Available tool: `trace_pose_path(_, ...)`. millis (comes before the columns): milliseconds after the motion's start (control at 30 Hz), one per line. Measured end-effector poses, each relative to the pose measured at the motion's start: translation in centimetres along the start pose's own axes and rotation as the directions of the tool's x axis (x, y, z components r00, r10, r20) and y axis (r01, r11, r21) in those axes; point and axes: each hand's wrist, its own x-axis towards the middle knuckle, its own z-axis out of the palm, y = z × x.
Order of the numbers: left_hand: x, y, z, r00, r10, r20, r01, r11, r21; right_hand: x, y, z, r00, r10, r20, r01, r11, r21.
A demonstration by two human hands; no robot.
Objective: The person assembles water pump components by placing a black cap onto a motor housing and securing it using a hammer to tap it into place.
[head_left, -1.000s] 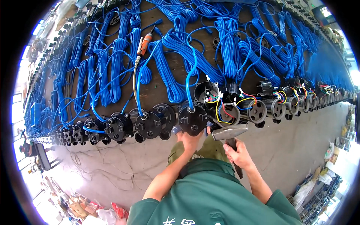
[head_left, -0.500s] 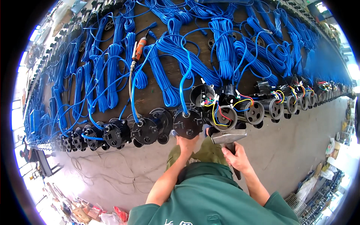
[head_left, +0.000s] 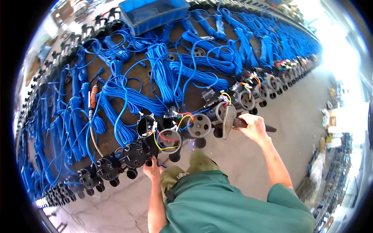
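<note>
a long dark surface (head_left: 155, 83) runs across the view, covered in coiled blue cables (head_left: 163, 73), with a blue bin (head_left: 153, 13) at its far side. along its near edge stands a row of black round pump housings (head_left: 101, 169), each with a short stub below.

the housing at the left hand (head_left: 136, 154) is black, its round face studded with small knobs, tilted toward the person at the surface's edge. just right of it an open grey ring housing (head_left: 169, 140) shows red and yellow wires looping across its mouth, and beyond that sits a grey disc-faced housing (head_left: 199, 125).

the left hand (head_left: 152, 169) reaches up under the black housing, fingers curled against its lower edge; whether they fully grip it i cannot tell.

the right hand (head_left: 253, 127) has its fingers closed around the dark handle of a hammer (head_left: 229, 121), whose grey head sits against the next housing in the row.

an orange-handled tool (head_left: 93, 97) lies among the cables on the left.
</note>
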Motion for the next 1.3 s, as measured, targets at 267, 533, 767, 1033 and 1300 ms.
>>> trace_pose_path(267,-2.6,14.9,-5.4,0.952,-0.284,0.118,0.128,0.715,0.687,6.9,5.8,-1.0,0.894,-0.432,0.118,0.405,0.893,0.197)
trace_pose_path(533,1.4,35.7,-0.7,0.818,0.359,0.449,-0.558,0.682,0.472,7.9,5.4,-3.3,0.891,-0.395,0.223,0.4,0.916,0.023)
trace_pose_path(767,14.3,28.5,6.4,0.698,-0.58,0.42,-0.148,0.457,0.877,10.7,-9.1,-3.1,0.906,-0.404,0.126,0.187,0.65,0.736)
trace_pose_path(1033,-1.0,35.4,2.4,0.521,0.825,0.218,-0.764,0.337,0.551,18.3,-13.6,6.7,0.598,-0.425,0.68,-0.673,0.194,0.713)
trace_pose_path(1300,-6.2,32.1,-1.9,0.689,0.723,-0.046,-0.714,0.667,-0.212,18.5,-15.2,8.7,0.593,-0.585,0.553,-0.777,-0.237,0.583)
